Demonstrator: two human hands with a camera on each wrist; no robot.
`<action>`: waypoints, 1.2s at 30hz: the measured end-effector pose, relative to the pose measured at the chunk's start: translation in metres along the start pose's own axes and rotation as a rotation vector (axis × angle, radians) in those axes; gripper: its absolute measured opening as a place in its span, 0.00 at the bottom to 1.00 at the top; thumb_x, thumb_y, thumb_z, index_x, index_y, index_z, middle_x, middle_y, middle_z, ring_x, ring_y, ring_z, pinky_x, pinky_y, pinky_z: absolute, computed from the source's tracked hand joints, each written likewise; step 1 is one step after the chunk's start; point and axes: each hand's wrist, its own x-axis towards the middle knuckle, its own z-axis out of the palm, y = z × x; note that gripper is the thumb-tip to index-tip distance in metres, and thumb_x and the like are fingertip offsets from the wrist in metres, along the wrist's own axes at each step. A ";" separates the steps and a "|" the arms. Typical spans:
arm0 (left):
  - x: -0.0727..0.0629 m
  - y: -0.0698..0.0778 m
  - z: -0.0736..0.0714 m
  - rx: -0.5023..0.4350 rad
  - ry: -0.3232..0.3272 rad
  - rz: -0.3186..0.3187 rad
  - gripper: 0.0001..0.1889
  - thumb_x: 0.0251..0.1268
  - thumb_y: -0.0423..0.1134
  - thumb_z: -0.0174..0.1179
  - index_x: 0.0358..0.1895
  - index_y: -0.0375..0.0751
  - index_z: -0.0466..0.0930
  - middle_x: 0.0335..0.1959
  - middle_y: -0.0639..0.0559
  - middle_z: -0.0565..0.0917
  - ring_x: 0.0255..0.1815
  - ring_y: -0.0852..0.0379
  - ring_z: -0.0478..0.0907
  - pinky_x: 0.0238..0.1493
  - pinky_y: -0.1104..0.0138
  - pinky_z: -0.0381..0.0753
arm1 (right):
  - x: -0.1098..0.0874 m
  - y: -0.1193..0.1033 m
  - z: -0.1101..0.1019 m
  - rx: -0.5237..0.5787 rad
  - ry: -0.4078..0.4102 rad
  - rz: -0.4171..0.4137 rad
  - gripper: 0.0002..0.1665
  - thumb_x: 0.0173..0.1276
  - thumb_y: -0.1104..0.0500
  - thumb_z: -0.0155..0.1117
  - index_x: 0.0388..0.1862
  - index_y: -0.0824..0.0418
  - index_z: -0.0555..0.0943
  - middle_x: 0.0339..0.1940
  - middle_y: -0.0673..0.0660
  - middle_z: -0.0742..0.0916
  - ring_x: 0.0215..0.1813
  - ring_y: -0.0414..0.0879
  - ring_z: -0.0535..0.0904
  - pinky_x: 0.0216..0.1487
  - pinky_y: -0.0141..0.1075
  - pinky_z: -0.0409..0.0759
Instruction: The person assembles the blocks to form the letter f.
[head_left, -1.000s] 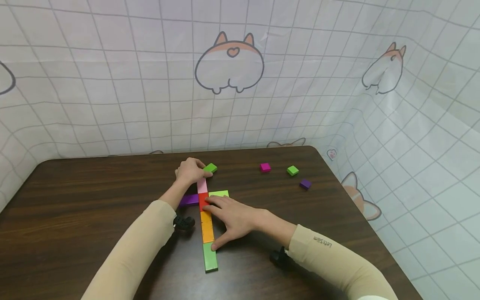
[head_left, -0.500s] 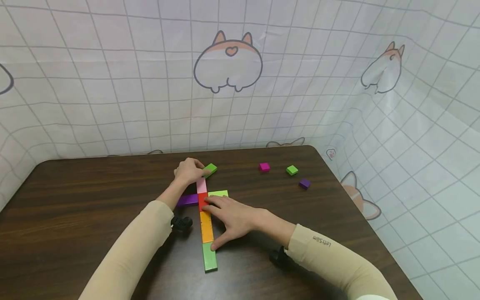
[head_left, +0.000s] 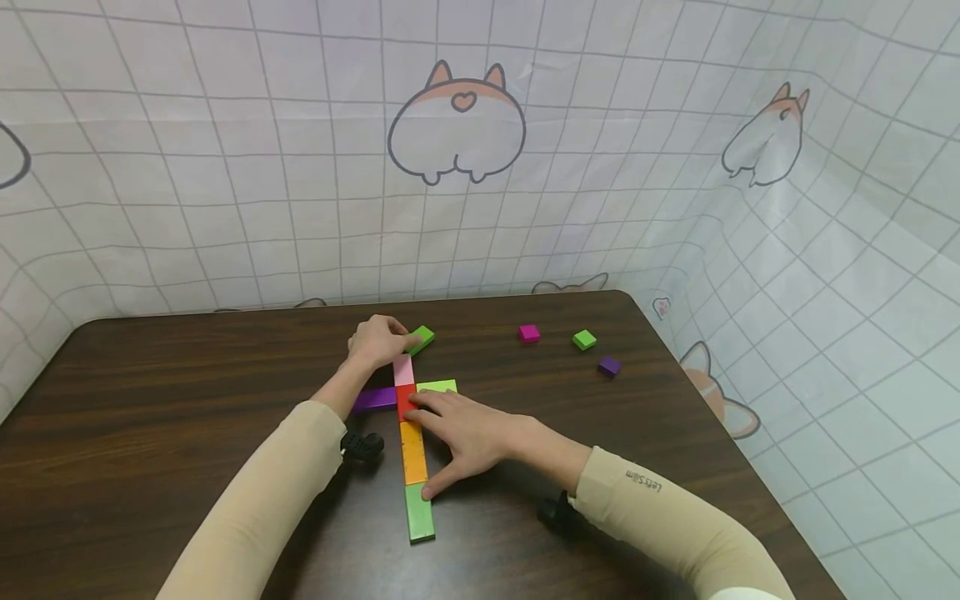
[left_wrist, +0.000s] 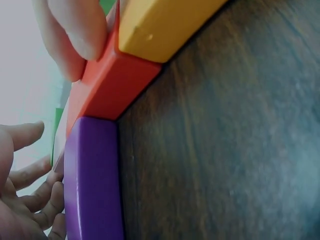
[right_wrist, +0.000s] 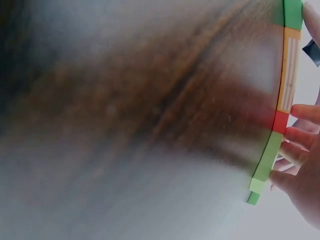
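In the head view, my left hand [head_left: 377, 340] is at the far end of a line of wooden blocks, pinching the near end of a slanted green block [head_left: 424, 337] between thumb and forefinger. Below that comes a pink block [head_left: 403, 369], then a red block [head_left: 405, 403], an orange block [head_left: 413, 452] and a lighter green block [head_left: 420, 513]. A purple block [left_wrist: 95, 180] juts left from the red one, and a lime block [head_left: 438, 386] juts right. My right hand [head_left: 468, 433] lies spread, fingertips on the red block and thumb on the near green block.
On the dark wooden table [head_left: 187, 400], a magenta block [head_left: 529, 334], a small green block [head_left: 584, 340] and a dark purple block [head_left: 609, 367] lie at the far right. A white gridded cloth [head_left: 322, 208] hangs behind the table's far edge.
My left thumb shifts slightly up along the green block, and the left wrist moves a little left. The right hand and the block line hold still.
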 end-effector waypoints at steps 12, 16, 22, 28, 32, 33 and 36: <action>-0.006 -0.013 -0.018 -0.051 -0.048 0.082 0.21 0.75 0.50 0.59 0.56 0.34 0.82 0.51 0.37 0.84 0.52 0.40 0.80 0.53 0.50 0.80 | 0.009 0.003 -0.005 0.055 0.009 0.055 0.56 0.67 0.23 0.58 0.81 0.57 0.63 0.81 0.55 0.64 0.80 0.48 0.60 0.77 0.42 0.58; -0.010 -0.017 -0.024 -0.044 -0.058 0.126 0.20 0.75 0.48 0.59 0.56 0.34 0.82 0.48 0.39 0.84 0.49 0.41 0.80 0.51 0.50 0.80 | 0.012 0.006 -0.006 0.066 0.025 0.050 0.53 0.69 0.26 0.58 0.80 0.58 0.65 0.81 0.55 0.66 0.79 0.47 0.62 0.77 0.40 0.59; -0.021 -0.021 -0.033 -0.021 -0.078 0.201 0.19 0.75 0.44 0.59 0.57 0.33 0.81 0.49 0.38 0.84 0.49 0.41 0.80 0.51 0.50 0.81 | 0.012 0.011 -0.010 0.092 0.080 0.047 0.50 0.70 0.30 0.62 0.78 0.60 0.67 0.79 0.56 0.68 0.78 0.48 0.63 0.75 0.40 0.62; -0.037 -0.024 -0.038 0.058 -0.091 0.287 0.20 0.73 0.43 0.61 0.58 0.32 0.81 0.55 0.36 0.81 0.54 0.39 0.78 0.55 0.44 0.77 | 0.009 0.025 -0.019 0.125 0.161 0.087 0.46 0.69 0.36 0.69 0.77 0.59 0.69 0.79 0.57 0.69 0.77 0.49 0.65 0.74 0.43 0.66; -0.050 -0.026 -0.038 0.125 -0.089 0.355 0.21 0.72 0.45 0.62 0.60 0.34 0.81 0.60 0.35 0.78 0.59 0.36 0.76 0.58 0.36 0.71 | 0.006 0.039 -0.023 0.154 0.208 0.135 0.40 0.70 0.42 0.71 0.74 0.59 0.73 0.76 0.57 0.72 0.75 0.50 0.67 0.73 0.44 0.67; -0.053 -0.026 -0.037 0.138 -0.091 0.371 0.22 0.72 0.46 0.63 0.60 0.34 0.80 0.61 0.35 0.77 0.61 0.35 0.75 0.59 0.34 0.70 | 0.006 0.043 -0.023 0.162 0.222 0.142 0.38 0.70 0.44 0.71 0.73 0.59 0.74 0.75 0.57 0.73 0.75 0.50 0.68 0.72 0.45 0.68; -0.064 -0.026 -0.035 0.175 -0.097 0.419 0.24 0.70 0.47 0.64 0.62 0.35 0.80 0.63 0.35 0.77 0.64 0.35 0.73 0.59 0.33 0.69 | 0.004 0.052 -0.023 0.186 0.257 0.155 0.34 0.72 0.49 0.71 0.71 0.62 0.75 0.73 0.60 0.75 0.73 0.52 0.70 0.72 0.46 0.68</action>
